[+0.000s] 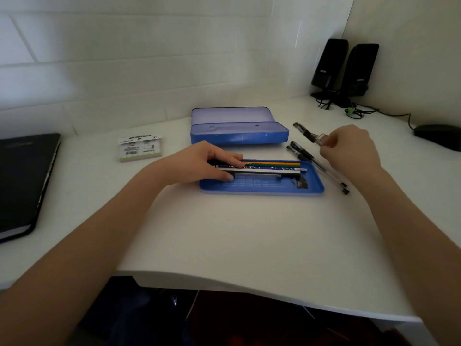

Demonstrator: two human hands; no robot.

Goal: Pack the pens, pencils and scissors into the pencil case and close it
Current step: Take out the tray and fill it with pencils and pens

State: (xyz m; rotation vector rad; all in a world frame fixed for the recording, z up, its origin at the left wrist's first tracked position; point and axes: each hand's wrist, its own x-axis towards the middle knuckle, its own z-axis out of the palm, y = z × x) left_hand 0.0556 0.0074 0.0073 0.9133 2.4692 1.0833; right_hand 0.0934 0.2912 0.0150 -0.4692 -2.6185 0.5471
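Note:
A blue pencil case (239, 133) stands open at the back of the white desk, its lid up. In front of it lies a flat blue tray (262, 189) holding several pencils (272, 164) and a black-and-white pen (264, 174). My left hand (199, 161) rests on the tray's left end, fingers pressed on those pencils and the pen. My right hand (349, 148) is to the right of the tray, pinching the clear end of a black pen (305, 132) lifted off the desk. Two more black pens (316, 163) lie beside the tray. No scissors show.
A black notebook (25, 181) lies at the left. A small pack of sticky notes (139, 148) sits left of the case. Two black speakers (344, 68) with cables stand in the back right corner, a black mouse (439, 136) beside them. The desk's curved front edge is near me.

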